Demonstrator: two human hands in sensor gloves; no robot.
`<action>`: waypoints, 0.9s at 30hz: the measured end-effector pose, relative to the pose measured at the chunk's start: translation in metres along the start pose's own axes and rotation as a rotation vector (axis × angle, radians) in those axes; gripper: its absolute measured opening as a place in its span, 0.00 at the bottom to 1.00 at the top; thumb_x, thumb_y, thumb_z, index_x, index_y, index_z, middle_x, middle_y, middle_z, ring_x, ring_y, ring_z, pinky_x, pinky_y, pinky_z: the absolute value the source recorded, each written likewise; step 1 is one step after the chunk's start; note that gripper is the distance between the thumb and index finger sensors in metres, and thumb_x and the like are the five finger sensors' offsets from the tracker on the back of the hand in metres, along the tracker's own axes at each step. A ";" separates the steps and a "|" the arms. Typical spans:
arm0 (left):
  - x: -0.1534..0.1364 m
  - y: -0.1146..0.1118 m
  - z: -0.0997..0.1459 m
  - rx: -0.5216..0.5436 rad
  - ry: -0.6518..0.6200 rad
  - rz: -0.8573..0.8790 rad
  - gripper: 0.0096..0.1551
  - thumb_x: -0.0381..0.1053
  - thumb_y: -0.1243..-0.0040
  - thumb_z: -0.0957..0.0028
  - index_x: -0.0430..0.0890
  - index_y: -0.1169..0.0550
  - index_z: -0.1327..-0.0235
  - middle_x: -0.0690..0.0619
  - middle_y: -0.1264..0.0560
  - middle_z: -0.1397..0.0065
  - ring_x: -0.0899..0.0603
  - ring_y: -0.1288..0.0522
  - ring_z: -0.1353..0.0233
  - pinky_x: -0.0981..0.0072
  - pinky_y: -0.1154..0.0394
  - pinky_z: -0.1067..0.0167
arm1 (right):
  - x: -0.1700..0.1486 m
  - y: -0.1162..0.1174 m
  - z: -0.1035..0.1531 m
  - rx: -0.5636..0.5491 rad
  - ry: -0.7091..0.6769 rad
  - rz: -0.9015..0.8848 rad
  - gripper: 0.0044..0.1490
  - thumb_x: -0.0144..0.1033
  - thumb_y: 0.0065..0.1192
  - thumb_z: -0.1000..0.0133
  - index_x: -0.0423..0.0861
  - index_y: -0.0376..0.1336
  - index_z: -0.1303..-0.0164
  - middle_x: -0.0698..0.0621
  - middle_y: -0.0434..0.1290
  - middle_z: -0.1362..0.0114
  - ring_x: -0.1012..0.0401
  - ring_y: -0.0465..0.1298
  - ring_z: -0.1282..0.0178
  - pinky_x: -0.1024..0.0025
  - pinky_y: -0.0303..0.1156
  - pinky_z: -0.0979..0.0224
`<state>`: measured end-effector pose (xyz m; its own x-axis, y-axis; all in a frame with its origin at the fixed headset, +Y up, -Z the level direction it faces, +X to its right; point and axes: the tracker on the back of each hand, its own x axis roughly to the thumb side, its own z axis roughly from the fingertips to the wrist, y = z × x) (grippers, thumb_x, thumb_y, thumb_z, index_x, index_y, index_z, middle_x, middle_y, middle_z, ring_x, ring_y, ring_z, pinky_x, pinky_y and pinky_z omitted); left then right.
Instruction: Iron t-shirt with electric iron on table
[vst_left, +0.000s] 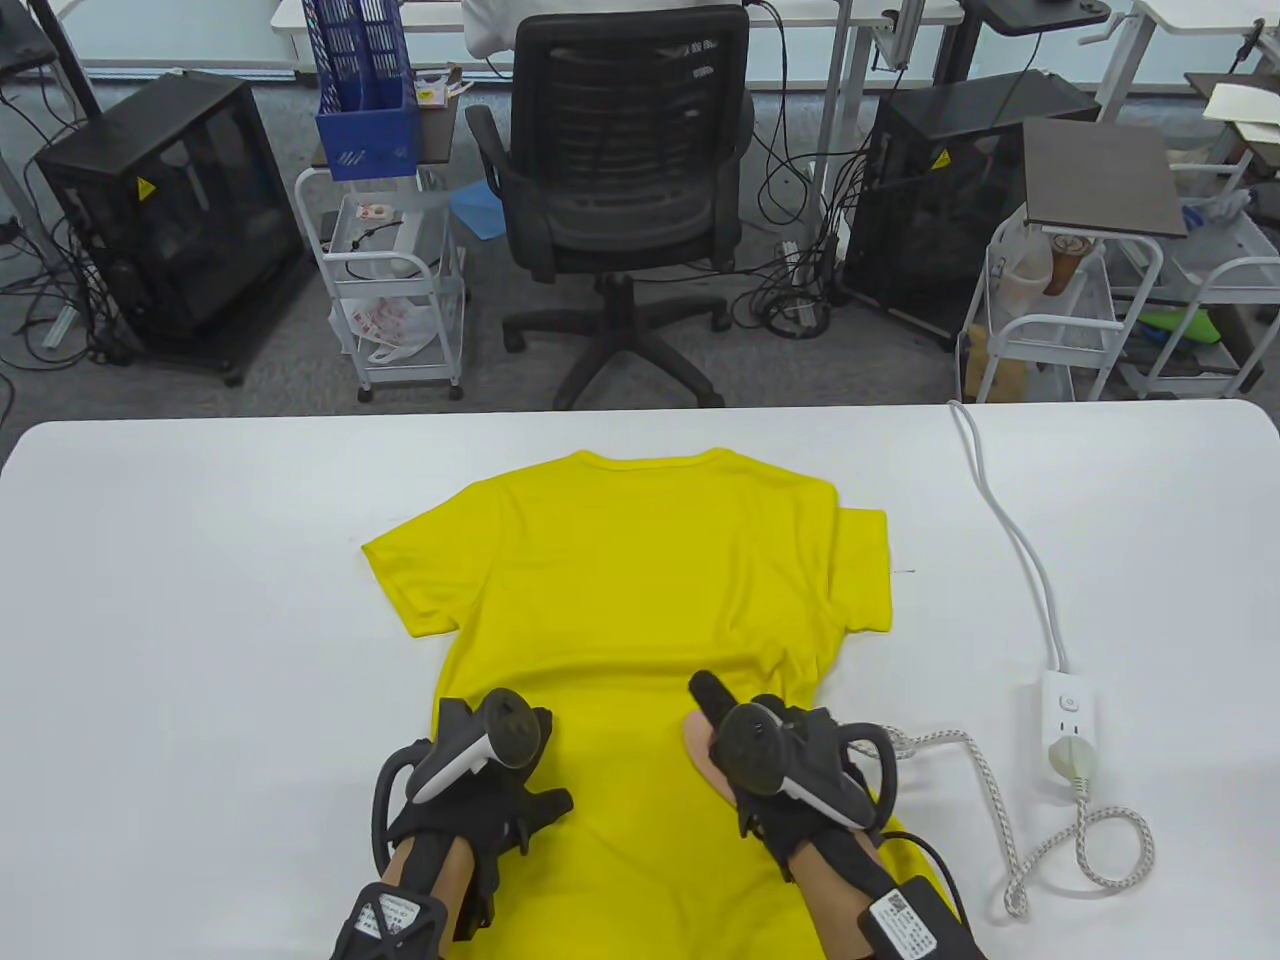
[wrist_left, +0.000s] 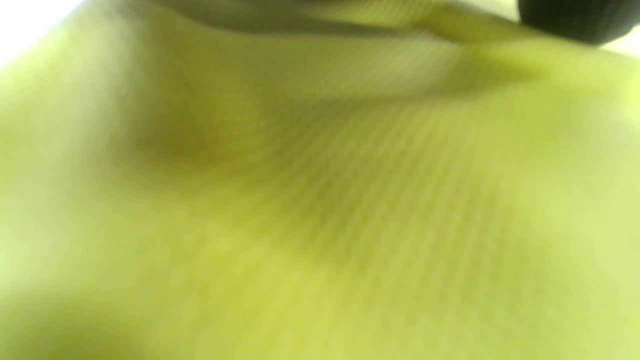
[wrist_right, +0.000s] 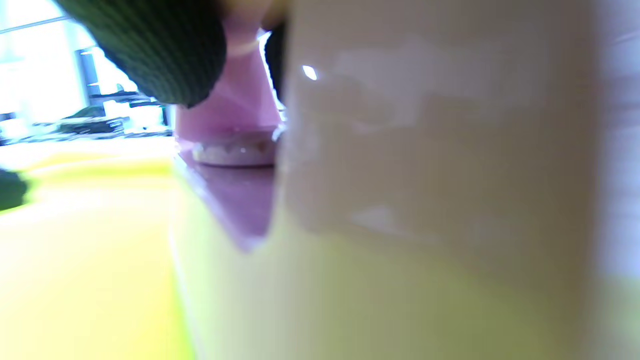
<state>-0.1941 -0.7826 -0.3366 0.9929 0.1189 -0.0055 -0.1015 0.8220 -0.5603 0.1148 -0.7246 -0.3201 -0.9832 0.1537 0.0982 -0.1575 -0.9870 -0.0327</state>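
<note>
right grip (vst_left: 790, 760) around iron (vst_left: 700, 745) on t-shirt (vst_left: 640, 580)

We are looking at an office or lab workspace rather than a home. Beyond the white worktop (vst_left: 200, 520) stands a black mesh office chair (vst_left: 625, 160) on castors, over grey carpet tiles (vst_left: 200, 385). Two black computer towers (vst_left: 165, 215) sit on the floor, with loose cables (vst_left: 790, 300) trailing between desk legs. We also see white wire trolleys (vst_left: 400, 290) holding bags and a cup, and a blue file rack (vst_left: 365, 85). More white desks (vst_left: 600, 10) line the far edge. The wrist views are too blurred to add anything, though the right one seems to show bright windows.
</note>
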 end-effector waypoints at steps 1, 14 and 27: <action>0.000 0.000 0.000 -0.001 0.000 0.001 0.53 0.77 0.45 0.57 0.71 0.57 0.24 0.56 0.66 0.16 0.33 0.68 0.15 0.26 0.57 0.24 | -0.004 -0.001 0.000 0.008 0.004 -0.022 0.42 0.52 0.69 0.50 0.73 0.51 0.28 0.46 0.76 0.44 0.56 0.81 0.65 0.54 0.77 0.55; -0.001 0.000 0.000 -0.003 -0.002 0.011 0.53 0.76 0.45 0.57 0.71 0.57 0.25 0.56 0.66 0.16 0.34 0.69 0.15 0.26 0.58 0.24 | 0.091 0.009 0.029 0.096 -0.385 0.000 0.41 0.53 0.68 0.51 0.75 0.51 0.29 0.46 0.75 0.43 0.55 0.81 0.64 0.53 0.77 0.54; -0.001 0.001 0.000 0.011 -0.004 0.009 0.53 0.76 0.44 0.58 0.70 0.56 0.24 0.57 0.65 0.15 0.34 0.67 0.14 0.26 0.56 0.24 | -0.024 -0.005 -0.003 0.006 0.112 -0.044 0.42 0.52 0.69 0.50 0.73 0.52 0.28 0.45 0.76 0.43 0.55 0.81 0.65 0.53 0.77 0.54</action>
<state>-0.1949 -0.7815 -0.3371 0.9917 0.1282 -0.0068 -0.1107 0.8271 -0.5510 0.1390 -0.7231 -0.3258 -0.9795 0.2012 -0.0119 -0.2008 -0.9793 -0.0247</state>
